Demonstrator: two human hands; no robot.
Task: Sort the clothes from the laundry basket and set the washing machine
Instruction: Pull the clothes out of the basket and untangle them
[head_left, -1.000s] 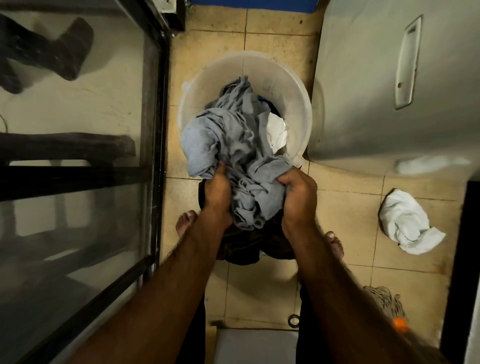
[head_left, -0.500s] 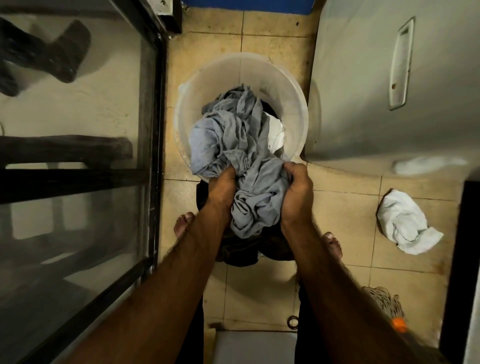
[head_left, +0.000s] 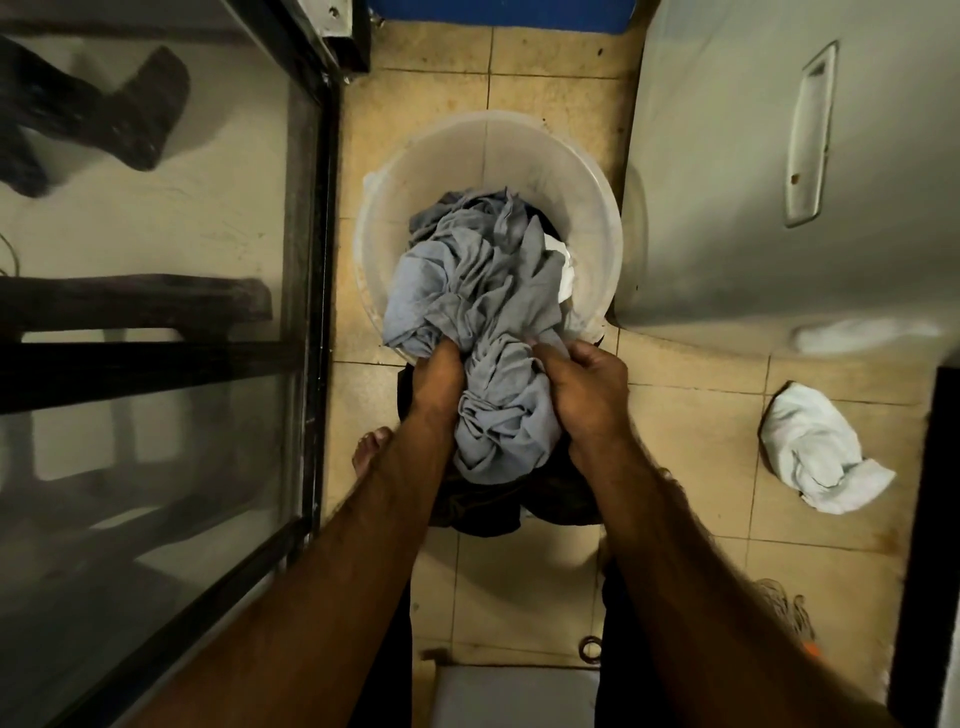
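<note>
L hand (head_left: 436, 374) & R hand (head_left: 587, 395) both grip the grey cloth (head_left: 483, 291), fingers curled into its bunched folds, one hand each side, backs up. Cloth's far part lies heaped in the basket (head_left: 587, 171); near part hangs over the near rim & down btwn the two hands. Basket is a pale round tub on the tile floor (head_left: 701, 415), straight ahead of the person. In it, just right of the grey cloth, a white piece (head_left: 563, 265) shows, w/ sth dark behind it; can't tell what. Under the hands, on the floor by the person's feet, a dark pile (head_left: 483, 514) of clothes; whether it touches the basket, can't tell. Bare foot (head_left: 371, 449) pokes out left of L forearm. White cloth (head_left: 815, 452) lies crumpled on the floor to the right, well apart from basket. Grey appliance (head_left: 753, 182) stands right of the basket, just beside it, w/ a recessed handle (head_left: 808, 135) on its face. Glass door (head_left: 156, 312) w/ black frame runs along the left; dark shapes show in the glass. Blue strip (head_left: 498, 13) at far edge of floor. Small ring (head_left: 589, 647) & an orange bit (head_left: 810, 647) on floor near the bottom right.
</note>
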